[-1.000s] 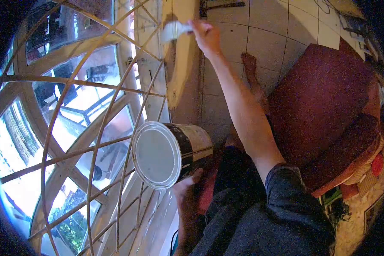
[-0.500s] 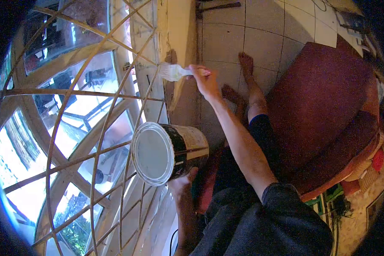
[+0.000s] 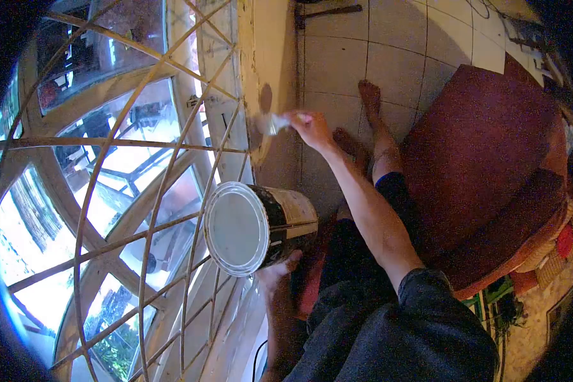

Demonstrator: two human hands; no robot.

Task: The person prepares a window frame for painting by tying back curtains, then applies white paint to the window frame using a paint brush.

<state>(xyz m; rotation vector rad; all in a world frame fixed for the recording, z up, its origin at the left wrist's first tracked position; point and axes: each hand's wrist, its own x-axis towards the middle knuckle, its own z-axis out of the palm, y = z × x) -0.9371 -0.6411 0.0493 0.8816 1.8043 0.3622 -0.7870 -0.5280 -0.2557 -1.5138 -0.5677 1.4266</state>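
Observation:
My right hand (image 3: 311,129) is closed around a paintbrush (image 3: 275,123), whose pale bristles are smeared by motion. The bristles overlap the cream wall edge (image 3: 268,57) beside the window frame. Below it, my left hand (image 3: 279,272) supports a paint can (image 3: 291,216) from underneath, its fingers partly hidden by the can. The can's round top faces me and shows a pale, whitish surface inside the rim. Close by the can runs a lattice of thin bars (image 3: 161,178) in front of the window panes.
A dark red sofa (image 3: 477,165) stands to the right. My bare feet (image 3: 370,95) are on the tiled floor (image 3: 391,60). A dark bar-shaped object (image 3: 330,11) lies near the wall at the top. Bright daylight comes through the window (image 3: 146,121) on the left.
My right hand and the paintbrush have moved slightly down and to the right, the bristles away from the lattice edge. The paint can has shifted a little right in view.

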